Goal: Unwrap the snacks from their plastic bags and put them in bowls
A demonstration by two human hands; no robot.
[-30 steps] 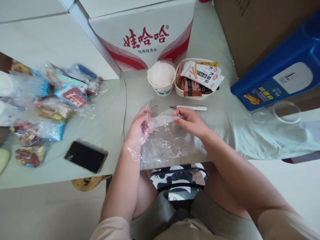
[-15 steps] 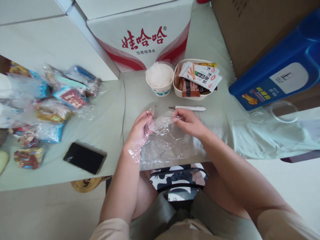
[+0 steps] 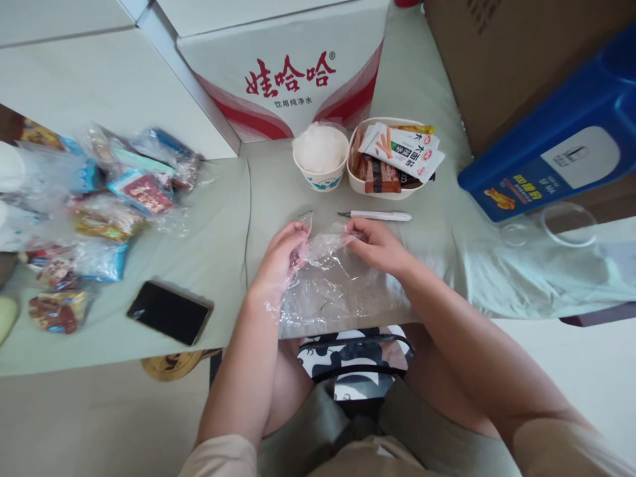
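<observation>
A crumpled clear plastic bag (image 3: 330,285) stretches between my hands, its lower part spread over the near edge of the table. My left hand (image 3: 287,248) is closed on the bag's left side, and a loose corner pokes up past the fingertips. On the other side, my right hand (image 3: 370,242) pinches the bag's upper edge between thumb and fingers. Just beyond the right hand lies a white pen-shaped cutter (image 3: 382,215) with a dark thin tip. Farther back stand a paper cup (image 3: 322,179) with white filmy material in it and a white bowl (image 3: 382,192) of wrapped snacks.
A phone (image 3: 170,313) lies front left, near a pile of packaged snacks (image 3: 109,212). Behind stands a white and red carton (image 3: 293,73). On the right are a blue jug (image 3: 551,132), a brown cardboard box (image 3: 517,59) and a clear round plastic lid (image 3: 569,224).
The view has shifted very slightly. Both hands keep their hold on the plastic bag, with its corner at the left fingertips a little changed in shape.
</observation>
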